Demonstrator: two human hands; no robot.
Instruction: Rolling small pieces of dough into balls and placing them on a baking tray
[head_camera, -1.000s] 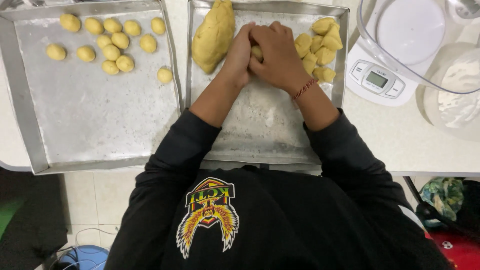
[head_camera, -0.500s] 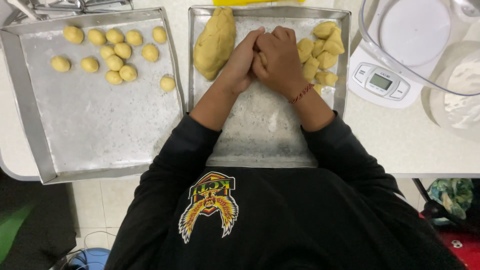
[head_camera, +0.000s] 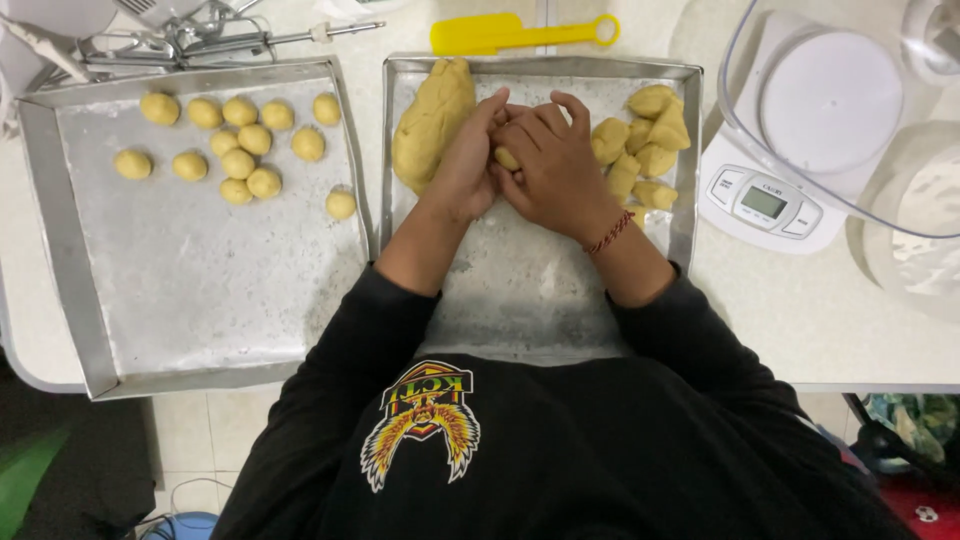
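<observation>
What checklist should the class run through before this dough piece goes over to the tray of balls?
1. Dough piece held between left hand and right hand: ok.
2. Piece fully rounded: cannot tell, the hands cover most of it.
3. Bare room on left tray: ok.
4. Finished balls apart from each other: not ok, several touch.
5. Cut chunks within reach on right tray: ok.

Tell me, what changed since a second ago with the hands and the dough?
Very little. Both hands, left hand and right hand, stay pressed together around the small dough piece over the right tray. The view shifted, so a yellow spatula now shows. The big dough lump, cut pieces and dough balls stayed put.
</observation>
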